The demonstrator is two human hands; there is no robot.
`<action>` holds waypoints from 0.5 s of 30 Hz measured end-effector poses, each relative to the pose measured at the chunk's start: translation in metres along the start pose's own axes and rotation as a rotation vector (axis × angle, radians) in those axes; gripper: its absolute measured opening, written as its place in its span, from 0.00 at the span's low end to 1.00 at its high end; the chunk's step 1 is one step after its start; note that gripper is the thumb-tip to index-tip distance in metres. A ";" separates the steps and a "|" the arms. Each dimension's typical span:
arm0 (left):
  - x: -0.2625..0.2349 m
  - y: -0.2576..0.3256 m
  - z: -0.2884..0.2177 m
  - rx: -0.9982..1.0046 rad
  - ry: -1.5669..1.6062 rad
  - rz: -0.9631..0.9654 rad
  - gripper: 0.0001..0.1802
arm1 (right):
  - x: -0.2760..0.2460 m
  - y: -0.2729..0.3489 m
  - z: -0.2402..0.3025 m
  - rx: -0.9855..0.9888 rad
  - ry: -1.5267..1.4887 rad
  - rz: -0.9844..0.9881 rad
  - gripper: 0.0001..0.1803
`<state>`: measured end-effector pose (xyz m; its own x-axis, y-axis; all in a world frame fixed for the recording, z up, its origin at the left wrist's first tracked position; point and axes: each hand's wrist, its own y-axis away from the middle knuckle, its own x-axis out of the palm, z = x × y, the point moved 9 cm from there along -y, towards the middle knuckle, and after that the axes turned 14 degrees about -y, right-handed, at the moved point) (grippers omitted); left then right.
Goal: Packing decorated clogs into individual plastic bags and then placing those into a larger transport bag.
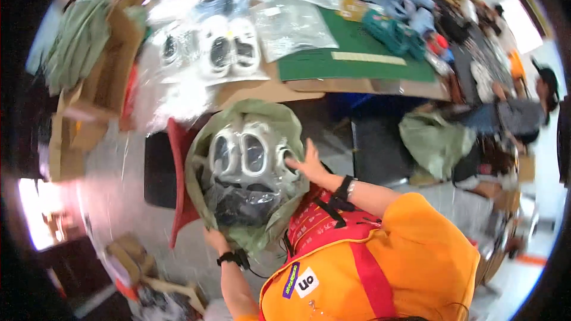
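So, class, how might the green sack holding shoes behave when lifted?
The green sack would probably sag, since its rim folds loosely. It may feel heavy, with several shoes inside. The shiny clear wrapping could let them slide.

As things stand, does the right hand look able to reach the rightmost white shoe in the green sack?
Probably yes: the green sack gapes open and the right hand is at the rightmost white shoe, though clear plastic may cover it.

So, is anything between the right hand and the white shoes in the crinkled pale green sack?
Visibly, only clear glossy plastic over the white shoes in the crinkled pale green sack. The sack's mouth is open, and the right hand is at the rightmost shoe; whether it touches is unclear.
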<state>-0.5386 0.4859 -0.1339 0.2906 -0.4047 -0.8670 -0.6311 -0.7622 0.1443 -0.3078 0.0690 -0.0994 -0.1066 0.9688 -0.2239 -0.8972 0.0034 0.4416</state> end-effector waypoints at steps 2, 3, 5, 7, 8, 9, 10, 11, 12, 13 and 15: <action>-0.002 0.001 -0.073 0.054 -0.003 0.055 0.21 | -0.004 0.020 -0.020 0.169 0.210 -0.022 0.53; -0.011 0.009 -0.095 0.030 -0.017 0.051 0.23 | -0.008 0.023 -0.033 0.196 0.095 -0.082 0.47; 0.000 0.015 -0.102 0.103 -0.092 0.142 0.24 | -0.014 0.014 -0.068 0.216 -0.032 -0.157 0.41; 0.010 0.006 -0.060 0.210 -0.204 0.011 0.24 | -0.001 0.006 -0.105 0.324 -0.333 -0.121 0.31; 0.019 -0.002 -0.042 0.242 -0.215 0.017 0.24 | 0.005 -0.001 -0.125 0.328 -0.361 -0.141 0.31; 0.023 -0.011 -0.014 0.087 -0.010 0.073 0.24 | 0.002 -0.006 -0.141 0.289 -0.394 -0.254 0.29; 0.023 -0.005 -0.029 -0.065 0.196 0.142 0.23 | -0.015 -0.007 -0.149 0.249 -0.423 -0.382 0.28; 0.025 0.012 -0.049 -0.168 0.341 0.273 0.22 | -0.024 -0.006 -0.164 0.279 -0.498 -0.403 0.32; 0.022 0.009 -0.043 -0.154 0.326 0.264 0.22 | -0.025 -0.004 -0.162 0.283 -0.520 -0.400 0.32; 0.023 0.006 -0.026 -0.204 0.329 0.254 0.21 | -0.017 -0.003 -0.166 0.347 -0.671 -0.328 0.33; 0.016 0.013 -0.024 -0.253 0.313 0.243 0.21 | -0.012 0.006 -0.162 0.429 -0.862 -0.190 0.37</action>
<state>-0.5243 0.4573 -0.1346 0.3832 -0.6902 -0.6138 -0.5237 -0.7098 0.4711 -0.3809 0.0173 -0.2349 0.5261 0.7911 0.3121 -0.6173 0.1027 0.7800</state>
